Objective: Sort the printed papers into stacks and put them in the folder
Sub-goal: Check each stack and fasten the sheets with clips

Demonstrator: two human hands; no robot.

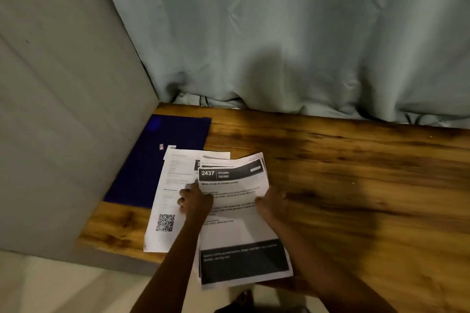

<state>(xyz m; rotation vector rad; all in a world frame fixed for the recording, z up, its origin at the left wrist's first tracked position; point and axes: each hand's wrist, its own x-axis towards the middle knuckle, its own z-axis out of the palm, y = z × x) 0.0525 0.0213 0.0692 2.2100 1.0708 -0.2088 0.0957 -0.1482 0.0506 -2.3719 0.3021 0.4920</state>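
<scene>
- Your stack of printed papers [236, 213] sits in the lower middle of the frame, its near end hanging past the front edge of the bench [356, 173]; the top sheet is white, with a black header band reading "2437 KITCHEN" and a black block of pale text near its bottom.
- Your left hand [194, 201] is curled round the stack's left edge; your right hand [272, 202] grips its right edge.
- Just left of the stack a white sheet with a QR code [165, 222] lies flat; its upper part overlaps the dark blue folder [162, 140], which lies flat at the left middle beside the grey wall [63, 109].
- The body text is too blurred to read; the sheets beneath show only as edges at the stack's top; your right fingers are smeared by blur; the pale curtain [279, 33] drapes over the bench's far edge.
</scene>
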